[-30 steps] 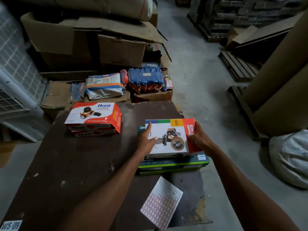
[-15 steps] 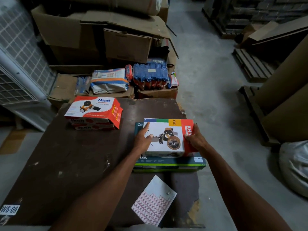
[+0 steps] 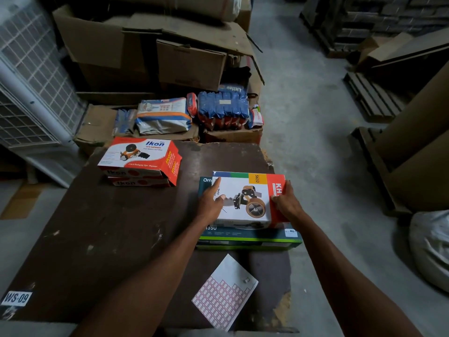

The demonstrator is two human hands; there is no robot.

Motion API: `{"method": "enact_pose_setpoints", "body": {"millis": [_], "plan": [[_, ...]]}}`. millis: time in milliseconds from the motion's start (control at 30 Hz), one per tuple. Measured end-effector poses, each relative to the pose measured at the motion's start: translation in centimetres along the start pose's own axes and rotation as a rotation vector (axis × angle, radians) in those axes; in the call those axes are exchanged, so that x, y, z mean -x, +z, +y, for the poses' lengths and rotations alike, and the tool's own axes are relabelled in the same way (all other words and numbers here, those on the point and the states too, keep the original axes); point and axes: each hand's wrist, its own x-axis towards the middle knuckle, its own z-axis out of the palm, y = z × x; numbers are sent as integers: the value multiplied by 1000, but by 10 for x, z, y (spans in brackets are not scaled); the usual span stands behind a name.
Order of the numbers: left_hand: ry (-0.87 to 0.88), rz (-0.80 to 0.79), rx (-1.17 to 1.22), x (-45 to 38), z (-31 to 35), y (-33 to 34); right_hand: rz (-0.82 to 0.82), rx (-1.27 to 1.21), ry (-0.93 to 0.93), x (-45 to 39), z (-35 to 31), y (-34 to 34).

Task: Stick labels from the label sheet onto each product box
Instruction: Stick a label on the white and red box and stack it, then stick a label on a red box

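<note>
label sheet (image 3: 224, 294) near table edge, apart from hands | left hand (image 3: 211, 203) flat and right hand (image 3: 286, 203) apparently gripping white box (image 3: 245, 200)

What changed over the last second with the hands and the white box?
Little. Both hands stayed on the white tape-dispenser box on the green box: left hand flat on its top, right hand gripping its red end. The box looks barely shifted. Label sheet and Ikon boxes stayed put; only the camera moved.
</note>
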Motion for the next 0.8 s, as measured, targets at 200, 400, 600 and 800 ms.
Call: {"method": "enact_pose_setpoints", "body": {"millis": [200, 400, 600, 800], "plan": [[39, -2, 9, 4, -9, -2, 102, 175, 14, -2, 7, 5], [83, 49, 70, 13, -28, -14, 223, 303, -206, 30, -11, 12], [146, 163, 183, 52, -63, -54, 148, 275, -417, 76, -36, 72], [23, 281, 276, 102, -104, -104, -13, 294, -517, 112, -46, 150]]}}
